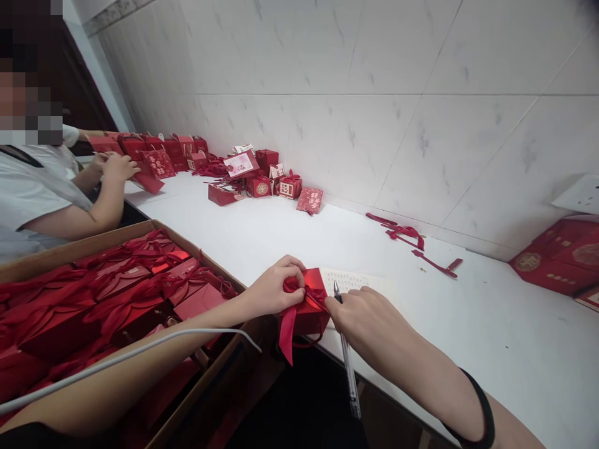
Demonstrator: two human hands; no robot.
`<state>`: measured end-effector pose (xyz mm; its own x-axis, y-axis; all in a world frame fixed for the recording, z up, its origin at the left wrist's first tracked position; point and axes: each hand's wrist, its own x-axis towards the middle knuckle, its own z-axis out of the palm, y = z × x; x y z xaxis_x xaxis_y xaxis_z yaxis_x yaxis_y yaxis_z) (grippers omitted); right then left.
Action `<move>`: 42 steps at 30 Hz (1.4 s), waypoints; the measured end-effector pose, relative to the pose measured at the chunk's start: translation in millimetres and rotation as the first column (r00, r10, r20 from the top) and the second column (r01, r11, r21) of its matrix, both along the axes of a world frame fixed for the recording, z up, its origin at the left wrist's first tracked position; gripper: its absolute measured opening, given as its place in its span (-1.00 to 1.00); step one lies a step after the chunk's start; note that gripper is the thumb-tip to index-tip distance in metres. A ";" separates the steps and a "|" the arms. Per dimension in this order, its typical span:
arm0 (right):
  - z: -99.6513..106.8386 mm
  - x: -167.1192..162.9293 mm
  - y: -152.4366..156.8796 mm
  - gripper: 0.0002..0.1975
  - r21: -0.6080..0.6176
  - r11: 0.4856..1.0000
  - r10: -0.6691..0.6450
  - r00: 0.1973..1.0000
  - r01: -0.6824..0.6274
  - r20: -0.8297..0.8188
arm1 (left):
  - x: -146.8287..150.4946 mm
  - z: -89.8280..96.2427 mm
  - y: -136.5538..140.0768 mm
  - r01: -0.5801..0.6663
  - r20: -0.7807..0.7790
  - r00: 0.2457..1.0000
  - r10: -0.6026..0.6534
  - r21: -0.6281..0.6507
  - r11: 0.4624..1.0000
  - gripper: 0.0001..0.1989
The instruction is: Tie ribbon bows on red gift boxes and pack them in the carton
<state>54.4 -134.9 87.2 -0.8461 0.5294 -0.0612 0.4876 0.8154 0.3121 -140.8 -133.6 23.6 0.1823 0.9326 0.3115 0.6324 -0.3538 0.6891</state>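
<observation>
A shiny red gift box (314,318) sits at the table's front edge, with a red ribbon (287,333) tied over its top. My left hand (274,287) pinches a loop of that ribbon, and a loose tail hangs down the box's near side. At the box's right side, my right hand (367,321) is closed around a clear pen (347,368), tip upward. Its thumb and finger also meet at the ribbon; whether they grip it is hard to see. Behind the box lies a paper sheet (350,279) printed with small characters.
To the left stands a cardboard carton (159,226) full of red ribboned boxes; a white cable (187,335) crosses it. Red boxes (262,181) pile against the wall. Loose ribbons (402,236) and a red bag (552,255) lie right. A co-worker's hands (116,167) hold red card at left.
</observation>
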 end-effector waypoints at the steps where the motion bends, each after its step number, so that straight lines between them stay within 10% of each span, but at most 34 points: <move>1: 1.2 0.4 -1.3 -0.80 0.001 1.000 -0.006 1.000 0.006 -0.006 | 0.4 0.0 -0.2 0.003 0.001 1.000 -0.003 0.000 1.000 -0.96; 22: 8.9 16.2 -11.3 -0.73 -0.157 0.987 -0.041 0.999 0.043 0.016 | 5.6 0.2 0.5 0.052 0.026 0.998 -0.051 -0.040 0.998 -0.97; 33: 3.4 19.2 35.6 -0.91 -0.123 0.992 -0.033 0.920 -0.016 -0.390 | -2.1 6.4 2.8 0.025 0.068 0.997 -0.020 -0.060 0.998 -0.89; 42: -21.3 -2.4 65.6 -0.88 -0.388 0.885 -0.028 0.804 -0.257 -0.595 | -28.2 12.5 -15.8 0.037 -0.047 0.998 -0.036 0.021 0.999 -0.81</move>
